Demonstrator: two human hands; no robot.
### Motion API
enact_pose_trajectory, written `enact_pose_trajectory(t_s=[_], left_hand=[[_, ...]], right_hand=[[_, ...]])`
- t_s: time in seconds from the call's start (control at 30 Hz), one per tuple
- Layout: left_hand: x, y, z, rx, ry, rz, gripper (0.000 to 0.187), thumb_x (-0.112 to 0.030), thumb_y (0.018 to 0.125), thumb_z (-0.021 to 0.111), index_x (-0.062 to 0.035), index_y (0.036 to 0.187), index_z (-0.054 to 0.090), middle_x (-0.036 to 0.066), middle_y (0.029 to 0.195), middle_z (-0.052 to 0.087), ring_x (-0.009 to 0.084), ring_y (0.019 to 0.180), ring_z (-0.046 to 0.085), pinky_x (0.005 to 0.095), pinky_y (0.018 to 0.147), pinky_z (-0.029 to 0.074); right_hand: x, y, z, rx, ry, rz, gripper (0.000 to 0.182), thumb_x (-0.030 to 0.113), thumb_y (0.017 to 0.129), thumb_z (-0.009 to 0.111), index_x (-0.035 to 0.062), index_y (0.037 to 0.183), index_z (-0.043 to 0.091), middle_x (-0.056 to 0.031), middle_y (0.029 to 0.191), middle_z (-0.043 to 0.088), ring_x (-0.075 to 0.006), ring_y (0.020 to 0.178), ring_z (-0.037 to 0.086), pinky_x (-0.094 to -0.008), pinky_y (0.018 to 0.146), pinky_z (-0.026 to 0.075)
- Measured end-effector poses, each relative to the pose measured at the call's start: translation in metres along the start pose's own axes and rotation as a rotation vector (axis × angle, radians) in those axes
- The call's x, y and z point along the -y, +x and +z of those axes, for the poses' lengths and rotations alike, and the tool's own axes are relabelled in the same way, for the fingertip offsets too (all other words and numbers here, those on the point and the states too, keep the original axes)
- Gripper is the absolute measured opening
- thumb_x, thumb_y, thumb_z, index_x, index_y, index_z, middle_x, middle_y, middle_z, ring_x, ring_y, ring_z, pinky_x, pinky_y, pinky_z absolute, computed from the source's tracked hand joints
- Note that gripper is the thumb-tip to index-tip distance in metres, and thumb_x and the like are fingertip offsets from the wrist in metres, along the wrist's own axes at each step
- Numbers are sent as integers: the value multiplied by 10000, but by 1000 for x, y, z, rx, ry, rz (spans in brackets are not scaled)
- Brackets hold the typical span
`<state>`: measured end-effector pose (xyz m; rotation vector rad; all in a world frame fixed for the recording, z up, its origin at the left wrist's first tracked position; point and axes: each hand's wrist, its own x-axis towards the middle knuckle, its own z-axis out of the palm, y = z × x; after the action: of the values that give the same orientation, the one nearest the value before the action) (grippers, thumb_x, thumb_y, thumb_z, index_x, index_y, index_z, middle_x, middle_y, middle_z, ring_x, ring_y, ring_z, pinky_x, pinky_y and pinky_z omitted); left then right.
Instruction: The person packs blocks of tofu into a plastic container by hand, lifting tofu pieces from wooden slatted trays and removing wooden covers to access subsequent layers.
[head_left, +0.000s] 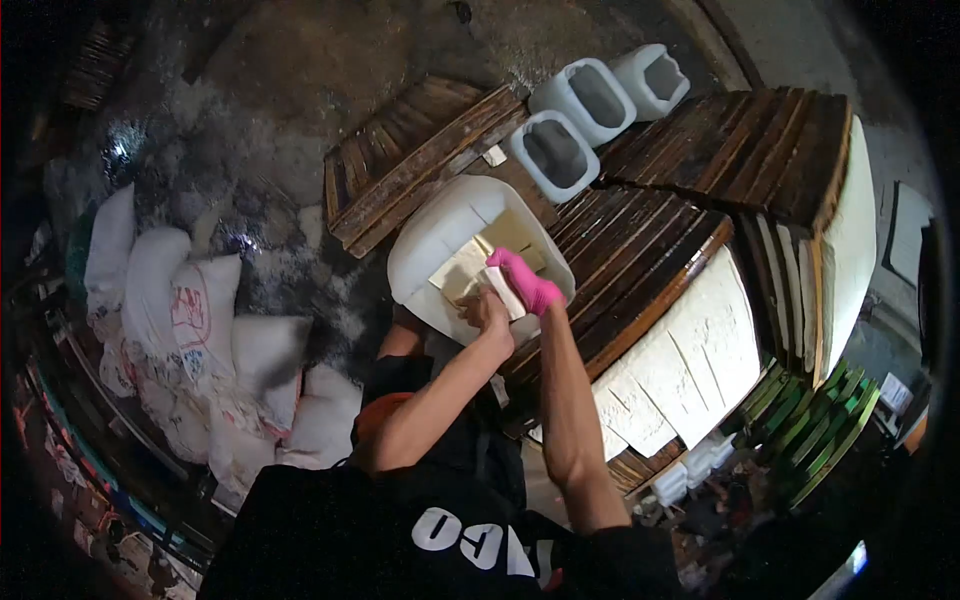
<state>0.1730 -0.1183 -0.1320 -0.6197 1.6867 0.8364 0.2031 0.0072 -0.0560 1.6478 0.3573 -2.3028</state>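
Observation:
My left hand (490, 314), bare, is closed against the near end of a pale, smooth-sided rectangular block (506, 291). My right hand (526, 278) wears a pink glove and is wrapped around the same block from the other side. Both hands are over the opening of a white plastic tub (412, 240). Inside the tub lie several flat, cream-coloured slabs (462, 268), some overlapping. Exactly what the block is made of cannot be told; my fingers hide part of it.
Slatted wooden boards (640, 250) are stacked to the right, with a scored white sheet (690, 350) over their near side. Cut-open plastic containers (556, 190) stand beyond the tub near a wooden frame (420, 150). White sacks (210, 310) are piled at left on the wet floor (290, 90).

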Motion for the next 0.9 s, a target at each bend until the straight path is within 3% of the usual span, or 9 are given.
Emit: enact_pose_trajectory(t_s=[0.1, 0.23, 0.3, 0.4, 0.57, 0.73, 0.8, 0.83, 0.9], left_hand=[[-7, -23, -29, 304, -60, -233, 825, -581, 928, 375, -112, 1513, 30, 117, 1580, -30, 276, 1450, 31, 380, 1164, 104], [-124, -147, -59, 399, 120, -337, 587, -461, 981, 332, -122, 1460, 303, 35, 1493, 328, 171, 1361, 302, 377, 1130, 200], [-150, -157, -97, 771, 12, -132, 625, -408, 993, 335, -138, 1516, 123, 22, 1589, 55, 184, 1453, 50, 348, 1162, 28], [-181, -161, -134, 693, -67, -48, 595, -376, 998, 323, -46, 1481, 216, 66, 1557, 201, 207, 1431, 190, 387, 1164, 158], [-216, -165, -157, 681, -74, -25, 575, -384, 1007, 318, -12, 1445, 287, 151, 1490, 322, 254, 1380, 315, 398, 1142, 249], [-193, -154, -165, 710, -11, 145, 513, -303, 1019, 292, -9, 1439, 293, 147, 1470, 353, 236, 1364, 342, 383, 1139, 253], [-175, -159, -164, 799, 44, 379, 469, -213, 1020, 267, -2, 1438, 283, 138, 1460, 366, 227, 1343, 367, 381, 1135, 267], [-167, -151, -163, 859, 596, 874, 475, -206, 1012, 292, 4, 1437, 275, 143, 1458, 363, 236, 1331, 377, 388, 1132, 278], [-151, -153, -154, 793, 152, 467, 509, -294, 1023, 315, 13, 1428, 284, 177, 1444, 370, 282, 1330, 377, 414, 1130, 279]], right_hand=[[2, 50, -26, -62, 21, 156, 475, 438, 876, 443, 71, 1110, 634, -112, 965, 649, -257, 847, 603, -357, 833, 476], [-23, 102, -52, -214, -30, 150, 537, 495, 872, 431, 63, 1130, 619, -167, 1001, 650, -302, 897, 619, -389, 845, 483], [-33, 118, -52, -387, -132, 120, 568, 523, 870, 426, 59, 1140, 611, -194, 1018, 651, -325, 922, 626, -405, 852, 486], [-43, 98, -24, -1008, -768, -87, 604, 550, 872, 419, 39, 1134, 606, -245, 992, 662, -373, 911, 652, -430, 871, 488], [-49, 69, -7, -1268, -541, -522, 340, 352, 853, 582, 39, 947, 677, -200, 930, 667, -349, 903, 644, -424, 798, 498], [-66, 93, -15, -1024, -550, -544, 260, 266, 862, 590, 39, 960, 671, -184, 871, 673, -344, 829, 649, -413, 768, 512], [-40, 17, 15, -789, -411, -463, 280, 252, 882, 579, 37, 1042, 663, -181, 981, 672, -311, 919, 646, -381, 837, 502], [-41, -25, 36, -858, -410, -694, 300, 252, 898, 568, 65, 1121, 642, -168, 1054, 659, -296, 992, 627, -390, 895, 481], [-83, -124, 56, -920, -388, -1070, 353, 222, 918, 550, 91, 1243, 591, -147, 1178, 627, -272, 1117, 579, -391, 988, 431]])
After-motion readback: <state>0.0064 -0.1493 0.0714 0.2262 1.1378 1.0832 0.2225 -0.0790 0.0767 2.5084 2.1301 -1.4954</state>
